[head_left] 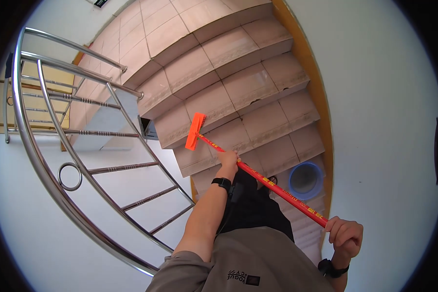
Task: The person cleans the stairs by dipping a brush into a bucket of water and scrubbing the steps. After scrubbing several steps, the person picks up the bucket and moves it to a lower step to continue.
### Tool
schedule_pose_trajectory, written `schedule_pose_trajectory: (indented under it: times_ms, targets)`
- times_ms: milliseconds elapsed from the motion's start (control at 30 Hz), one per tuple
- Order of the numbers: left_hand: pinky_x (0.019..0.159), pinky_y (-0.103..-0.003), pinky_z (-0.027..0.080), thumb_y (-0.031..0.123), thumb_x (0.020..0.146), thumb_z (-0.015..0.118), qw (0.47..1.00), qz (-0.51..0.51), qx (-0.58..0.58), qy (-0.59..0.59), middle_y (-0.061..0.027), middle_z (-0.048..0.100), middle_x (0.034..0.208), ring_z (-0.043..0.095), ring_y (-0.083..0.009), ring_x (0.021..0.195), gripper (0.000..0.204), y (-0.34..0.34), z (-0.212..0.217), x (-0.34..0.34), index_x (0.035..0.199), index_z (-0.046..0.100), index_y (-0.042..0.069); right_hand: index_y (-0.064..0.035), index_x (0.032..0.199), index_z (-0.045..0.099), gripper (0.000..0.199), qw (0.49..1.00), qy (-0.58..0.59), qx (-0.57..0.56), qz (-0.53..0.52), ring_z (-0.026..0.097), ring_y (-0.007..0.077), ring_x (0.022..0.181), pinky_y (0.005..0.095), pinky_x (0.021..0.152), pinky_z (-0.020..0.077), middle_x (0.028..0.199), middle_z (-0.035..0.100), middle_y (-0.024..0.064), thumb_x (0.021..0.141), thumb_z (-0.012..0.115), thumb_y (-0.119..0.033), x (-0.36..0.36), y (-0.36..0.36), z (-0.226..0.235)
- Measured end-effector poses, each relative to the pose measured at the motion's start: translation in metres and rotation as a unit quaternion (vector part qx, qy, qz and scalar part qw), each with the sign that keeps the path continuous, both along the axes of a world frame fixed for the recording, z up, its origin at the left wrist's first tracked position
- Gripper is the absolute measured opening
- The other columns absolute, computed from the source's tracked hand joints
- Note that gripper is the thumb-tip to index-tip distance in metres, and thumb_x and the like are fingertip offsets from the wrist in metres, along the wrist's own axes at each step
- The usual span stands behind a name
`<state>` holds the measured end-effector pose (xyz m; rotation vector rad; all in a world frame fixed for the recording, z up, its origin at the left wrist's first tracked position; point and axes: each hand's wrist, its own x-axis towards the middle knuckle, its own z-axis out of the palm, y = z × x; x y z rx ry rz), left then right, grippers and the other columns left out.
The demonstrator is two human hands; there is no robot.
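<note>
Both my hands are wrapped round the red pole of a long-handled scrub brush (277, 190), which slants across in front of my body. My left hand (228, 159) grips it low, not far from the brush head. Near the pole's other end, at the right, my right hand (344, 236) is closed round it. The orange brush head (195, 132) is at the left part of a stair tread, close to the step's open end. I cannot tell how firmly it touches the tile.
Pinkish tiled stairs (258, 109) rise ahead to a landing, with dark grime along several edges. A blue bucket (319, 189) stands on a step at the right, beside the white wall (374, 121). A curved metal railing (28, 127) runs along the left.
</note>
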<state>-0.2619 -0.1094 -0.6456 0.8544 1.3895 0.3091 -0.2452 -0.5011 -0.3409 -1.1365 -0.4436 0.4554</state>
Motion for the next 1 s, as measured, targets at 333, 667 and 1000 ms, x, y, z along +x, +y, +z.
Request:
schedule_pose_trajectory:
  times_ms: [333, 667, 1000]
  targets:
    - [0.042, -0.033, 0.043, -0.007, 0.089, 0.045, 0.999, 0.041, -0.004, -0.012, -0.0144, 0.056, 0.08, 0.053, -0.0202, 0.052, 0.039, 0.063, -0.013, 0.001, 0.123, 0.03, 0.003, -0.0057, 0.059, 0.059, 0.017, 1.0, 0.0, -0.014, 0.026, 0.05, 0.0173, 0.048, 0.0366, 0.067, 0.0455, 0.053, 0.055, 0.0044, 0.076, 0.057, -0.003, 0.038, 0.074, 0.006]
    - [0.041, -0.034, 0.043, -0.005, 0.089, 0.046, 0.996, 0.091, -0.014, -0.001, -0.0172, 0.057, 0.088, 0.053, -0.0201, 0.054, 0.042, 0.182, -0.011, -0.039, 0.126, 0.029, 0.005, -0.0026, 0.057, 0.059, 0.013, 0.995, 0.014, -0.042, 0.086, 0.055, 0.0221, 0.051, 0.043, 0.071, 0.0497, 0.052, 0.055, 0.007, 0.069, 0.054, 0.001, 0.048, 0.197, 0.022]
    - [0.04, -0.034, 0.044, -0.004, 0.089, 0.047, 0.989, 0.145, -0.041, -0.007, -0.0162, 0.06, 0.082, 0.051, -0.0187, 0.051, 0.018, 0.25, 0.029, -0.06, 0.105, 0.043, 0.001, -0.002, 0.065, 0.062, 0.009, 0.983, -0.014, -0.092, 0.161, 0.06, 0.0236, 0.06, 0.044, 0.079, 0.0508, 0.06, 0.061, 0.0091, 0.067, 0.055, 0.001, 0.033, 0.307, 0.088]
